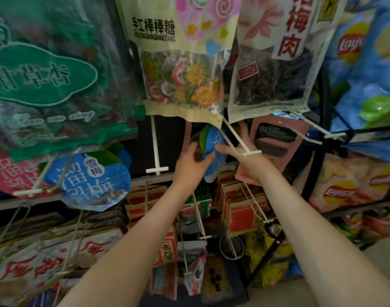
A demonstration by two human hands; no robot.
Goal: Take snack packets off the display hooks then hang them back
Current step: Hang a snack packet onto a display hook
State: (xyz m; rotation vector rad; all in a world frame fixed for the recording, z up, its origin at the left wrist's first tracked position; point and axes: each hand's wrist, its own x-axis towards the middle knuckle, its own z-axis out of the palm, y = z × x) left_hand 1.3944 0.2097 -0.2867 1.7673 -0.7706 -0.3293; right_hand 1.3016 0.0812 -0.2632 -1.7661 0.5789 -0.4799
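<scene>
Overhead, both hands close on a blue snack packet (212, 151) among the display hooks: the left hand (190, 162) pinches its left edge, the right hand (245, 156) grips its right side, beside a white hook (238, 138) under the lollipop bag (180, 63).

Pale floor (335, 291) beneath dark rack frame (320, 169)

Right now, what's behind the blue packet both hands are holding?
Behind the blue packet, held by left hand and right hand: a pink packet and dark backing. Its hook hole is hidden.
</scene>
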